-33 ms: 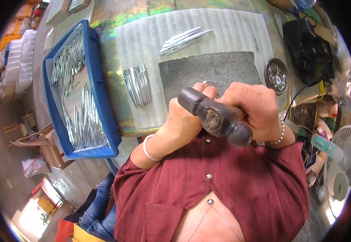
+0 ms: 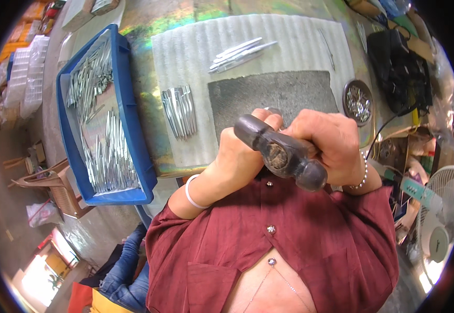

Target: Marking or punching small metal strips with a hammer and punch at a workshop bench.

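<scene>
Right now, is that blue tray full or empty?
Neither: the blue tray is partly filled. Slim silvery metal pieces lie inside in two groups, with a bare patch between them.

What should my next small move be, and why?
Perhaps tilt the dark metal ball-peen hammer in your right hand slightly aside: its head overlaps your left hand in this view, leaving unclear what that hand holds near the dark grey rectangular slab.

There are two hands, one hammer, one tray.
</scene>
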